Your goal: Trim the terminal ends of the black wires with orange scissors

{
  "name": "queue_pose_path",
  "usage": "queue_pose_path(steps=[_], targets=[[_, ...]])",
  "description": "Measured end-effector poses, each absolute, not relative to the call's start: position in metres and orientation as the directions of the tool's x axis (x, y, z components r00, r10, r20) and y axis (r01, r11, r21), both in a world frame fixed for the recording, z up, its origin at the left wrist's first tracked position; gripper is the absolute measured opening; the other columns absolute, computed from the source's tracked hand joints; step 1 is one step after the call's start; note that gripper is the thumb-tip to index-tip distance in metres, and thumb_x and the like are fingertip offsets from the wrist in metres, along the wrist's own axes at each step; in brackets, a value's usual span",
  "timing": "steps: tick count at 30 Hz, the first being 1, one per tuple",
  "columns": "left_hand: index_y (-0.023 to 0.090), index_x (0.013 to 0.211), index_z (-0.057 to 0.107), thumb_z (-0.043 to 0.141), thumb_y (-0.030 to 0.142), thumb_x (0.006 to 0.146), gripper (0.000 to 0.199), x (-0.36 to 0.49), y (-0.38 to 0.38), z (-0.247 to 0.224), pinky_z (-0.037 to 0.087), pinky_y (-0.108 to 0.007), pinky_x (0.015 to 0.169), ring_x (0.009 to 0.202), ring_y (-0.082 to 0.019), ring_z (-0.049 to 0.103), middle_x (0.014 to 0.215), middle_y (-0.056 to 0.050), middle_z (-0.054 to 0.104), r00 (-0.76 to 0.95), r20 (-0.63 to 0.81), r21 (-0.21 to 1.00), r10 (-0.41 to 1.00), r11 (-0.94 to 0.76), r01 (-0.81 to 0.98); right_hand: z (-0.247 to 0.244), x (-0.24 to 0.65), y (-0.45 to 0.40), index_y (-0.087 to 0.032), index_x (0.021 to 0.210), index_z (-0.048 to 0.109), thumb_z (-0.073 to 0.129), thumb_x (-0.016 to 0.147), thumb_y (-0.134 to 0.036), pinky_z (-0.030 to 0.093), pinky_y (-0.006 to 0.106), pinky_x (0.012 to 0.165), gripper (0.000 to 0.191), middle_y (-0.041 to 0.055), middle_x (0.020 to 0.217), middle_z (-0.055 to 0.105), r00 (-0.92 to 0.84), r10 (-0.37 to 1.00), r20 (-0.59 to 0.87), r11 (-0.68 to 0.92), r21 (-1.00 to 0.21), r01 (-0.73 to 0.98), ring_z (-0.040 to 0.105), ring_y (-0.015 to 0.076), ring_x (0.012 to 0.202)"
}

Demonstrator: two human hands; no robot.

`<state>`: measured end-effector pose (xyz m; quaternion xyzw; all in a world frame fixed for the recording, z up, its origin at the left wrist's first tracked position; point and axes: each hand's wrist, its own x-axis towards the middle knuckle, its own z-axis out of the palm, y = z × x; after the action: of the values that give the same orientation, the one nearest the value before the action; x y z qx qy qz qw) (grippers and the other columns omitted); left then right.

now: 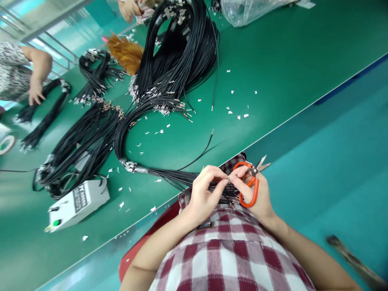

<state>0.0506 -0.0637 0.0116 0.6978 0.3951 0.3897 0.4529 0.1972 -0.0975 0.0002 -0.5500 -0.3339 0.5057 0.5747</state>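
My left hand pinches the tip of a black cable just past the table's front edge, above my lap. Opposite it, the fingertips of my right hand close on the same cable end. Orange-handled scissors hang on my right hand, blades apart and pointing up and right. The cable belongs to a bundle of black cables that curves back over the table, tied near a silvery joint. Its loose ends lie under my hands. What sits right between the fingertips is too small to make out.
A big heap of black cables lies at the back, with more bundles to the left. A white box with a green button stands at the front left. White scraps dot the green table. A co-worker's hand touches cables.
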Motion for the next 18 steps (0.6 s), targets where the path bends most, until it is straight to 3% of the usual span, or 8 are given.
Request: queue_pose_path(steps=[3,7,10,14,16,18], targets=[[0.018,0.083,0.064,0.063,0.019,0.09,0.007,0.053,-0.063,0.013,0.049,-0.03,0.074,0.079,-0.016,0.06,0.083,-0.004,0.063,0.332,0.203,0.948,0.921,-0.269,0.169,-0.001,0.195,-0.099,-0.023,0.074,0.05,0.075,0.08,-0.036,0.048,0.031,0.072,0.029,-0.0002,0.079,0.061,0.296,0.939,-0.175,-0.109,-0.968,-0.228,0.058,0.0156,0.074],[0.017,0.08,0.059,0.067,0.031,0.088,0.018,0.05,-0.056,0.012,0.05,-0.029,0.072,0.073,-0.014,0.059,0.083,-0.003,0.059,0.41,-0.13,0.984,0.903,0.17,-0.062,0.0,0.195,-0.096,-0.023,0.072,0.049,0.075,0.08,-0.036,0.048,0.03,0.067,0.03,-0.0016,0.073,0.059,0.224,0.95,-0.216,-0.154,-0.952,-0.265,0.056,0.0141,0.066],[0.017,0.082,0.056,0.067,0.039,0.088,0.025,0.046,-0.051,0.011,0.05,-0.028,0.071,0.073,-0.013,0.057,0.086,-0.003,0.058,0.46,-0.216,0.933,0.861,0.321,-0.162,0.001,0.196,-0.095,-0.023,0.072,0.05,0.075,0.08,-0.035,0.047,0.03,0.066,0.03,-0.0022,0.071,0.059,0.205,0.95,-0.234,-0.176,-0.948,-0.266,0.055,0.0138,0.064],[0.019,0.104,0.059,0.072,0.038,0.084,0.031,0.045,-0.052,0.011,0.05,-0.029,0.075,0.08,-0.015,0.06,0.098,-0.006,0.062,0.395,-0.107,0.991,0.912,0.132,-0.036,0.0,0.197,-0.096,-0.023,0.072,0.049,0.075,0.08,-0.035,0.047,0.03,0.067,0.03,-0.0027,0.072,0.059,0.232,0.945,-0.233,-0.169,-0.95,-0.263,0.055,0.0132,0.064],[0.019,0.102,0.063,0.074,0.033,0.083,0.026,0.048,-0.056,0.012,0.049,-0.029,0.074,0.081,-0.016,0.06,0.095,-0.006,0.063,0.374,-0.021,0.997,0.927,-0.011,0.082,0.0,0.198,-0.096,-0.023,0.072,0.049,0.075,0.08,-0.034,0.046,0.03,0.068,0.03,-0.0028,0.073,0.06,0.244,0.943,-0.224,-0.161,-0.954,-0.254,0.055,0.0131,0.065],[0.018,0.087,0.067,0.07,0.028,0.087,0.011,0.051,-0.059,0.012,0.049,-0.029,0.073,0.079,-0.016,0.059,0.086,-0.005,0.063,0.355,0.045,0.983,0.934,-0.104,0.148,-0.001,0.198,-0.097,-0.023,0.073,0.048,0.074,0.082,-0.034,0.046,0.029,0.069,0.029,-0.0029,0.073,0.06,0.247,0.945,-0.217,-0.157,-0.958,-0.24,0.056,0.013,0.067]])
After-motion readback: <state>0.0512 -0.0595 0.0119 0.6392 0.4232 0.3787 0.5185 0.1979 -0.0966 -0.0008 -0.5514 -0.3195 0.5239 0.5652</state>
